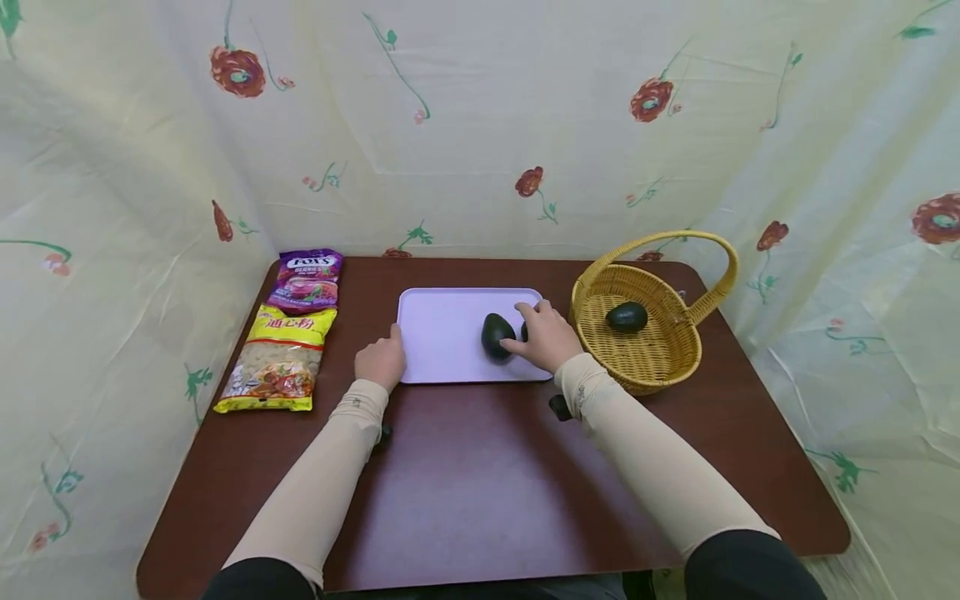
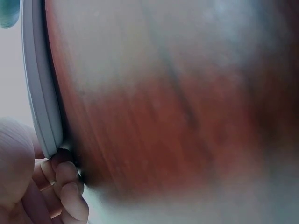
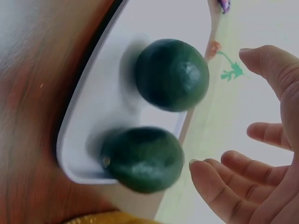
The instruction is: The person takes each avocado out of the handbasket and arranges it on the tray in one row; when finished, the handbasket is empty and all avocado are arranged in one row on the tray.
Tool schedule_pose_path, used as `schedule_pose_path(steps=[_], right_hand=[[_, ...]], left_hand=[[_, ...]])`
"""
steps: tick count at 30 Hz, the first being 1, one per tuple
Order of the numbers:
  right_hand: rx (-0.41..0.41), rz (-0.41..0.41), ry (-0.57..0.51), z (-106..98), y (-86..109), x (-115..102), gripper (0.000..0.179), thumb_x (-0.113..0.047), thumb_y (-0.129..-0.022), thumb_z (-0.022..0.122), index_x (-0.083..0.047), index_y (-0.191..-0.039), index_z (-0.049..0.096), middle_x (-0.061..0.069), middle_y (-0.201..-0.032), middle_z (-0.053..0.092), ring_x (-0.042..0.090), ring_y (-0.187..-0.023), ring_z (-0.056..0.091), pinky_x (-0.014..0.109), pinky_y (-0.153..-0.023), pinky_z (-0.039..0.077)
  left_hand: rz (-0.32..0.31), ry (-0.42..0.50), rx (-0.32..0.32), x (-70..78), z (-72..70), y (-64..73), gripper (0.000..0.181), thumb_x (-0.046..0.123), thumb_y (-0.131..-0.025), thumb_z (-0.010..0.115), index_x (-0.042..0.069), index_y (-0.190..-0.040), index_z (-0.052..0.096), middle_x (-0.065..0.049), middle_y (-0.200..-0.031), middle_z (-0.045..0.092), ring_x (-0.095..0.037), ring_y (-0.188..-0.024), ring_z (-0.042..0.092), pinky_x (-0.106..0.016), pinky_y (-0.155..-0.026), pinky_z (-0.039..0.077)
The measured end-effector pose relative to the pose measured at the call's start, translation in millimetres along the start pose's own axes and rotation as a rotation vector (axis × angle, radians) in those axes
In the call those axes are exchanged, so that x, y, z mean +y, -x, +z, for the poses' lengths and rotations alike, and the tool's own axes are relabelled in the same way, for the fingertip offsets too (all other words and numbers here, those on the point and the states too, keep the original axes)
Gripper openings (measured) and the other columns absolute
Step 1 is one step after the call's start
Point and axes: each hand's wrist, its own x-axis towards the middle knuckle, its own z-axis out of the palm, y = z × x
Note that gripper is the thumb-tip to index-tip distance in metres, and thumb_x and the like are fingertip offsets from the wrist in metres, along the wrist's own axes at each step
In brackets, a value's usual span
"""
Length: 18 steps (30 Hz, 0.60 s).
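On the purple-white tray point(image 1: 438, 337) lie two dark green avocados. One avocado point(image 1: 497, 337) shows whole in the head view, while the other point(image 1: 524, 332) is mostly hidden behind my right hand point(image 1: 550, 335). That hand hovers over the tray's right side, thumb and fingers spread apart around nothing. In the right wrist view both the upper avocado point(image 3: 172, 75) and the lower avocado point(image 3: 145, 159) sit clear of the fingertips. My left hand point(image 1: 381, 362) grips the tray's left edge, its fingers point(image 2: 67, 172) curled under the rim.
Right of the tray stands a yellow wicker basket point(image 1: 637, 367) with a tall handle, holding another avocado point(image 1: 627, 317). At the table's left lie a purple candy bag point(image 1: 306, 282) and a yellow-topped food bag point(image 1: 277, 362). Floral curtains point(image 1: 465, 125) surround the brown table point(image 1: 480, 483).
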Motion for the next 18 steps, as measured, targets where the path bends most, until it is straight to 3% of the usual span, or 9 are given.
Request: schedule_pose_path(steps=[18], right_hand=[[0.064, 0.030, -0.037, -28.9, 45.7, 46.6, 0.071, -0.046, -0.084, 0.076, -0.006, -0.138, 0.053, 0.024, -0.119, 0.054, 0.040, -0.100, 0.059, 0.053, -0.086, 0.049]], left_hand=[[0.008, 0.013, 0.004, -2.4, 2.0, -0.3, 0.042, 0.013, -0.102, 0.040, -0.004, -0.141, 0.043, -0.027, -0.092, 0.070, -0.043, -0.071, 0.067, -0.057, -0.062, 0.053]])
